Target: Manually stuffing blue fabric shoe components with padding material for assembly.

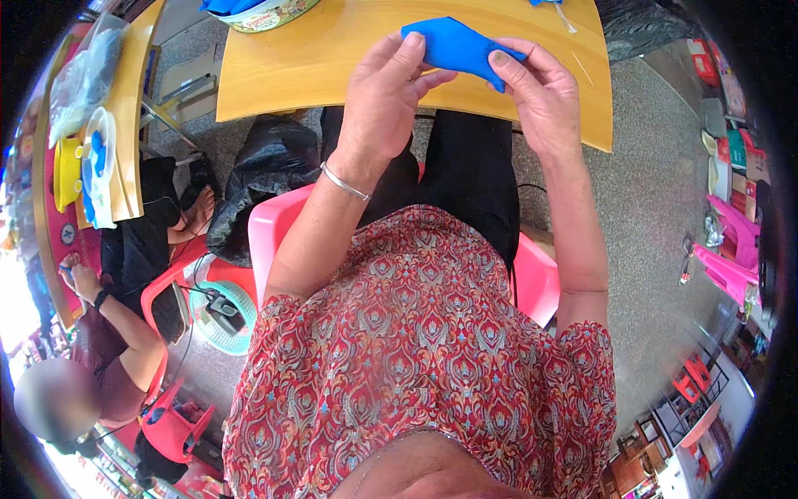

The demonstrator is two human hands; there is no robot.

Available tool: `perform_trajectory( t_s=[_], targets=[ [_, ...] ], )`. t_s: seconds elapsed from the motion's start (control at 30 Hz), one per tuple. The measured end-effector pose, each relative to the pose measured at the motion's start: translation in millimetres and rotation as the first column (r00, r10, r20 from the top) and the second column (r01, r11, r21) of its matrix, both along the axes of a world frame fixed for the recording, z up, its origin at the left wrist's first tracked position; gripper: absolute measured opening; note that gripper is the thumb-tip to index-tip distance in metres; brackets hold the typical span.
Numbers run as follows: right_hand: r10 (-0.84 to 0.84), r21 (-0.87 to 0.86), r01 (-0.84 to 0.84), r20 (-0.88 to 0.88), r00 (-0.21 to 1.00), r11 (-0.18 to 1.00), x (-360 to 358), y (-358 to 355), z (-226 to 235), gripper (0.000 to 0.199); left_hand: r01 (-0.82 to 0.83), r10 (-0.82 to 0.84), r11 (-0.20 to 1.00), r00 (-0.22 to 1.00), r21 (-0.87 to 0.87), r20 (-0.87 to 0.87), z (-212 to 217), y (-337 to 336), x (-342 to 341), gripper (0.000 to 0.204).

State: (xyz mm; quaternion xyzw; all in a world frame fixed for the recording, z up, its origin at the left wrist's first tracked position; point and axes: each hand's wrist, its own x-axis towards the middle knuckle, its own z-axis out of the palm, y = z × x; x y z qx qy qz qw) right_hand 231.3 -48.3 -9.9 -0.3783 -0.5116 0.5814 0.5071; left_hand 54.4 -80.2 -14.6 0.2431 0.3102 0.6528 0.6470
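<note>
A flat blue piece [455, 46], perhaps cloth, is stretched between my hands above the near edge of the wooden table. It is wide at its left end and narrows to pointed tips on the right. My left hand [384, 93] pinches the wide end with the thumb on top, fingers curled beneath. Thumb and fingers of my right hand [542, 90] close on the narrow end. What my fingers do under the piece is hidden.
A round patterned tin [268, 15] with blue pieces stands at the table's [332, 58] far left. A small blue piece [544, 2] lies at the far edge. Black plastic bag [270, 179] sits by my legs; left, a co-worker [125, 333] is seated at another table.
</note>
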Motion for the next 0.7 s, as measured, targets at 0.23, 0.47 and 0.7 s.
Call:
perform_trajectory(
  t_s=[0.23, 0.47, 0.7],
  targets=[
    [0.01, -0.03, -0.009, 0.049, 0.999, 1.0, -6, -1, -2, 0.025, -0.145, 0.147, 0.989, 0.982, 0.022, -0.117, 2, 0, 1, 0.019],
    [0.056, -0.046, -0.055, 0.012, 0.998, 0.997, 2, -4, -6, 0.019, -0.128, 0.129, 0.99, 0.992, 0.06, -0.015, 3, 0, -1, 0.021],
    [-0.018, 0.167, -0.005, 0.136, 0.991, 0.986, 0, -12, -2, 0.014, -0.122, 0.13, 0.983, 0.99, 0.136, -0.053, 4, -6, -4, 0.026]
  ],
)
